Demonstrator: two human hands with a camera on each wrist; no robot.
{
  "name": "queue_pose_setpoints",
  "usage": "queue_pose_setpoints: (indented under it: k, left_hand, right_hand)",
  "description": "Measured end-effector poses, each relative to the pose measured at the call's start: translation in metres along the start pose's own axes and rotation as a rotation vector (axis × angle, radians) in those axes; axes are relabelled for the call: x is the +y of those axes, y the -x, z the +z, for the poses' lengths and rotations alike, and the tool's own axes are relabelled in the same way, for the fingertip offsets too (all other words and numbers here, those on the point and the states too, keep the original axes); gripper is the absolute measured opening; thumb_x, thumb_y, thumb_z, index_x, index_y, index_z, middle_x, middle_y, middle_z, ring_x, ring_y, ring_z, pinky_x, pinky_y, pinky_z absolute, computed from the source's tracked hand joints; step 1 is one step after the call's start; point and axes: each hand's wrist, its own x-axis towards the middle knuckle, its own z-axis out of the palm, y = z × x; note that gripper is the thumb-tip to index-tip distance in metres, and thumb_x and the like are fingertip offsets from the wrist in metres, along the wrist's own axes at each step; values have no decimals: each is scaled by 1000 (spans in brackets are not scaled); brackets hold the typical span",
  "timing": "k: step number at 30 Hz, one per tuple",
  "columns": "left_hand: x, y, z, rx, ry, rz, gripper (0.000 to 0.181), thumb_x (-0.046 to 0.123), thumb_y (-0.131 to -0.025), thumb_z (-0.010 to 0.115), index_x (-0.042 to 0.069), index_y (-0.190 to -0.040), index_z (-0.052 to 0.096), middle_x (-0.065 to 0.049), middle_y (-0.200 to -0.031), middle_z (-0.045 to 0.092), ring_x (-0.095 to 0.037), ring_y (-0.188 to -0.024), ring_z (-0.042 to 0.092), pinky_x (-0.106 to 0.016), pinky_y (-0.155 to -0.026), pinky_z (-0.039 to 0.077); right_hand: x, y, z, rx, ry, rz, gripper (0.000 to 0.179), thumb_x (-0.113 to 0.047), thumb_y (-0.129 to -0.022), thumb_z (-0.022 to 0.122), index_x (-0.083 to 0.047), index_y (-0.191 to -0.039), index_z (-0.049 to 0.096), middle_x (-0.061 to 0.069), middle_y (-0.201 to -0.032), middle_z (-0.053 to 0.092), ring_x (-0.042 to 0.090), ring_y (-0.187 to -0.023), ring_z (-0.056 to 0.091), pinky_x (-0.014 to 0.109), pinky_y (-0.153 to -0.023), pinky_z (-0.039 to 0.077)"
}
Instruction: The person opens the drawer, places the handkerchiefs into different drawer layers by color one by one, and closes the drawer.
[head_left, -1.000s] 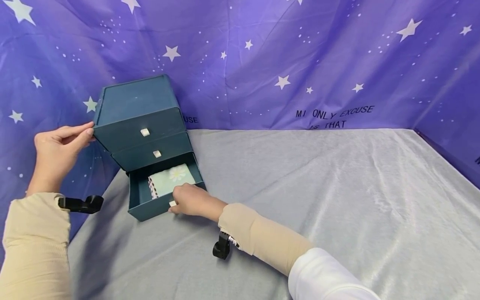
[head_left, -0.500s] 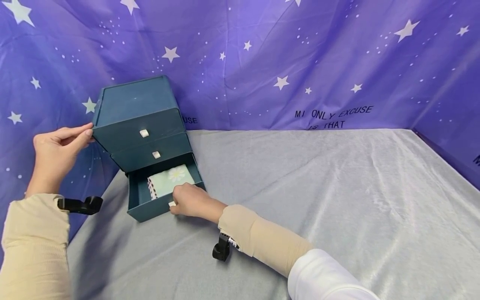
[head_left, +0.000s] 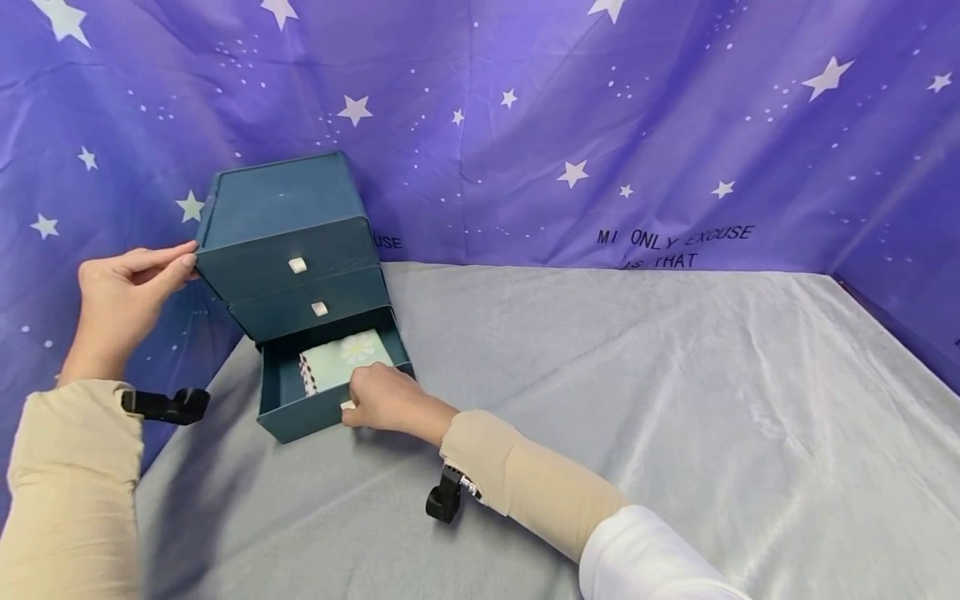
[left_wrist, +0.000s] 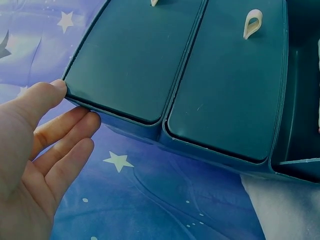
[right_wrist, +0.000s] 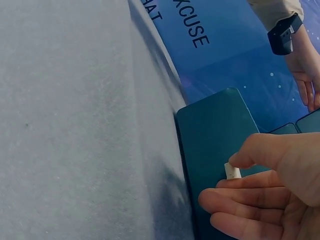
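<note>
A dark teal cabinet of three stacked drawers (head_left: 281, 200) stands at the left in the head view. Its bottom drawer (head_left: 300, 419) is pulled out, while the upper two are closed. Inside the bottom drawer lies a folded pale green cloth (head_left: 337, 360) with a daisy print and a patterned edge. My left hand (head_left: 123, 304) holds the cabinet's upper left front corner, thumb on the front edge and fingers along the side. With thumb and forefinger my right hand (head_left: 393, 402) pinches the white pull tab (right_wrist: 232, 171) of the bottom drawer; the other fingers lie below the tab.
A grey velvety cloth (head_left: 637, 400) covers the table. Purple fabric with white stars (head_left: 480, 100) hangs behind it and at both sides, close behind the cabinet. White loop tabs (left_wrist: 253, 24) mark the closed drawers' fronts.
The head view has shifted slightly. Both hands keep their hold, and the bottom drawer stays pulled out by about the same amount.
</note>
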Motion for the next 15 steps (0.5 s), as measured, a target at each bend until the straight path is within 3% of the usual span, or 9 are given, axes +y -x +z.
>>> queue_pose_setpoints:
  k: [15]
  left_hand:
    - [0,-1,2,1,17,-4,27,-2,-82,65,-6,-109,64,11,-82,68,0,-69,64,-9,-67,46]
  right_hand:
    - [2,-11,-5,-14,-12,7,50,-24,-82,66,-15,-44,35,-6,-39,24,6,-36,21,19,-37,20]
